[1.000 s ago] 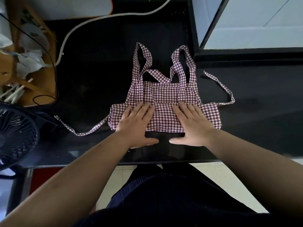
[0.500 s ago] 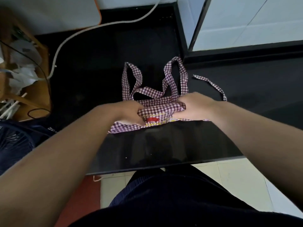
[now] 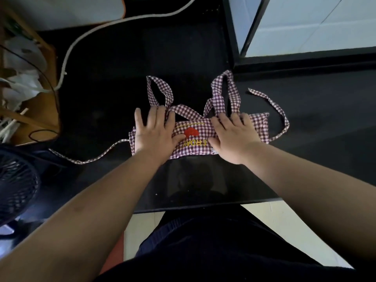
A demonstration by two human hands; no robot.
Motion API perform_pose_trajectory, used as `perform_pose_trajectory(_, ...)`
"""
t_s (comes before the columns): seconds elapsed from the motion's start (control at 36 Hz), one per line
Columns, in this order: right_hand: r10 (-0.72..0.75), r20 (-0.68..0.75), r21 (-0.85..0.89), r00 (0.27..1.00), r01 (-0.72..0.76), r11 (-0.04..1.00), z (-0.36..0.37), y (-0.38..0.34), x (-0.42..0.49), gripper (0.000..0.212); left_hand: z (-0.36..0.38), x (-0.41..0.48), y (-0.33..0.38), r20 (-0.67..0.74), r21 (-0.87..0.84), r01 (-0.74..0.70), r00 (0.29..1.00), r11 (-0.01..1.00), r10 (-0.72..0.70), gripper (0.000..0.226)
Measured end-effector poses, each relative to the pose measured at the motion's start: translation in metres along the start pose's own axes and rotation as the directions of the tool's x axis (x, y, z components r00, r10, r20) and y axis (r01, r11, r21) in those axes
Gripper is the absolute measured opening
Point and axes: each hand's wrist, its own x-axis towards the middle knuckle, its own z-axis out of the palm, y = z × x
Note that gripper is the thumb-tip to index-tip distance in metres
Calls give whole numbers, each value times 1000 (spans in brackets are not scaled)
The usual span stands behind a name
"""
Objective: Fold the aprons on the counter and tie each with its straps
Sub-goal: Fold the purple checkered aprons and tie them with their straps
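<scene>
Gingham apron point(image 3: 195, 147) lies folded beneath left hand point(image 3: 155, 133) and right hand point(image 3: 234, 139).

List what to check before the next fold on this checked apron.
1. Apron folded into a flat band on the counter: ok.
2. Left hand pressing flat on its left part: ok.
3. Right hand on its right part, fingers pinching the far edge: cannot tell.
4. Left strap free, trailing left: ok.
5. Right strap free, looping past the right end: ok.
6. Neck loops tucked in: not ok, splayed beyond the far edge.
</scene>
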Motion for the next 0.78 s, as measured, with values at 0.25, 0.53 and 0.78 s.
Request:
perform_pose_trajectory(0.25,29,54,76,998,-33,997,3,-3,0,81,37,-59,-21,-36,-509,366,895,779,-444,81)
perform_pose_trajectory(0.53,-242,-56,380,969,245,892,-2,-26,5,67,-2,-52,33,804,-577,407,438,-708,-403,69)
perform_pose_trajectory(0.78,-232,-129,427,964,265,864,4,-20,9,61,-5,-33,30,354,-919,371,627,-133,-694,47)
